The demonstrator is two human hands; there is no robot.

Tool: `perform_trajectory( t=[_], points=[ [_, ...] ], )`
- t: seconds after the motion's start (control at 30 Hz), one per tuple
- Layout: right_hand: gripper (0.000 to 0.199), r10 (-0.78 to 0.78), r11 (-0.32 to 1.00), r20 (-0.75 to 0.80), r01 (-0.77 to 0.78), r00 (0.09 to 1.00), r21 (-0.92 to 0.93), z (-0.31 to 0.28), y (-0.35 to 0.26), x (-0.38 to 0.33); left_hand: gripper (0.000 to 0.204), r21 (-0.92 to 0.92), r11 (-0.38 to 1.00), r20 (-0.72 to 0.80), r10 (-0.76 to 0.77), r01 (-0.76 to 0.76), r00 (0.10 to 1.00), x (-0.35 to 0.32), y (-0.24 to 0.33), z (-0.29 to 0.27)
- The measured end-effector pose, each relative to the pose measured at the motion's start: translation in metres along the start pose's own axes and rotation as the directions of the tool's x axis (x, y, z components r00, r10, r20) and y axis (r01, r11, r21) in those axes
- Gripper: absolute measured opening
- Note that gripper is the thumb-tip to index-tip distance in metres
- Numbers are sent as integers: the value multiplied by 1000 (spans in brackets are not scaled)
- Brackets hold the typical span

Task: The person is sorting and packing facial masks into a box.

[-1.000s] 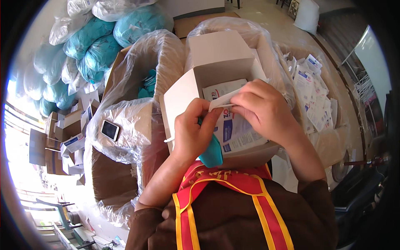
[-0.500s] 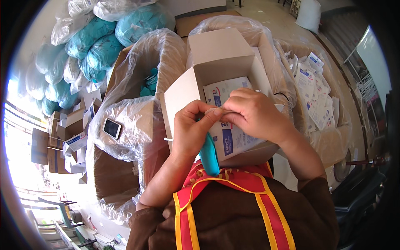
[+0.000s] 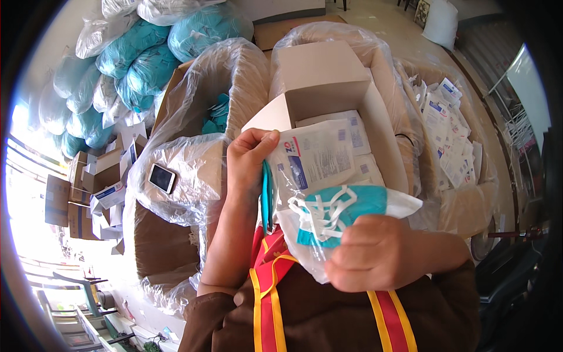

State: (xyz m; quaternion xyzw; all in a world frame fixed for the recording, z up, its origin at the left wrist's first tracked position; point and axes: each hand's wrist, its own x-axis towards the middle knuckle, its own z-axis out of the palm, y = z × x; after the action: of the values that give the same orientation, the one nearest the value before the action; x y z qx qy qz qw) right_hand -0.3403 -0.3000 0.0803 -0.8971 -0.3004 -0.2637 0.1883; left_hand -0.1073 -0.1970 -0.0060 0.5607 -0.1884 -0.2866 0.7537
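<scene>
Pouch (image 3: 316,155) is pinched by left hand (image 3: 249,154), clenched by right hand (image 3: 372,252), above open carton (image 3: 381,132); phone (image 3: 162,178) lies on plastic-covered box (image 3: 202,164) left; bags (image 3: 143,64) pile far left.

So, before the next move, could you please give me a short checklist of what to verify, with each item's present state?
1. Left hand has a grip on the packet: ok, thumb and fingers pinch its upper left corner.
2. Right hand has a secure hold: cannot tell, it is closed by the packet's lower end with its fingertips hidden.
3. White straps lie neatly on the teal mask: not ok, they criss-cross in a jumble.
4. Teal piece below the left hand is secure: cannot tell, its upper end is hidden.
5. Carton is open: ok, its flaps are spread.
6. Phone is clear of both hands: ok.
</scene>
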Motion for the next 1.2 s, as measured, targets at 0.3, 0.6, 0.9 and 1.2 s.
perform_trajectory(
  t=[0.3, 0.6, 0.9, 1.2],
  points=[
    [29, 325, 942, -248, -336, 913, -2, -2, 79, 22, 6, 331, 805, 367, 370, -492, 853, -41, 39, 31],
    [17, 354, 927, -216, -371, 910, -44, 18, 84, 20, 7, 263, 919, 206, 244, -293, 948, -47, 31, 40],
    [9, 73, 927, -68, -93, 995, -363, 16, 54, 24, 14, -152, 985, 60, -68, 77, 996, -37, 29, 38],
    [15, 131, 988, -193, -112, 972, 104, -10, 26, 14, 21, 445, 877, -92, 245, -180, 965, 22, -5, -34]
  ],
)
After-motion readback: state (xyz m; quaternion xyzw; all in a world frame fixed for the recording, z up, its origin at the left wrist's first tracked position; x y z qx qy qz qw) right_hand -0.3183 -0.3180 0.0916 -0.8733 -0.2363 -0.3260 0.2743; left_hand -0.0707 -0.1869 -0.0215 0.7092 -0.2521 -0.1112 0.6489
